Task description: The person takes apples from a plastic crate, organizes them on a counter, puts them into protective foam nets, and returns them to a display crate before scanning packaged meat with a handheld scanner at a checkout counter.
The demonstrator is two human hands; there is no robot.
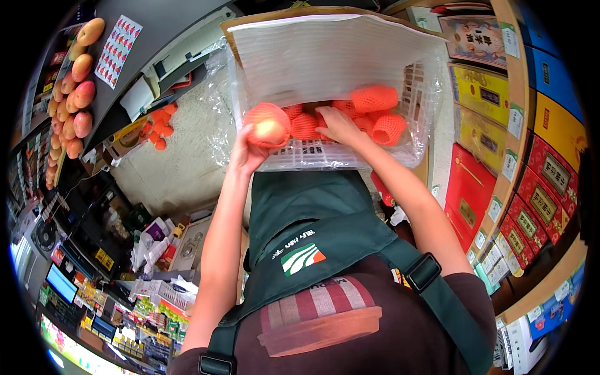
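My left hand (249,152) holds a round fruit in an orange-red foam net (268,125) above the left front corner of a plastic crate. The crate (393,154) is lined with clear plastic film and a white foam sheet (318,56). Inside lie several more orange-red foam nets (374,98); what most of them contain is hidden. My right hand (338,125) reaches into the crate among the nets, its fingers bent at a netted piece (304,126). Whether it grips anything is not clear.
Several mango-like fruits (83,93) lie along the dark counter at left, near a sheet of stickers (118,51). Orange-red foam pieces (159,126) are on the floor below. Shelves of gift boxes (478,98) stand close at right. Cluttered shop goods (159,243) fill the lower left.
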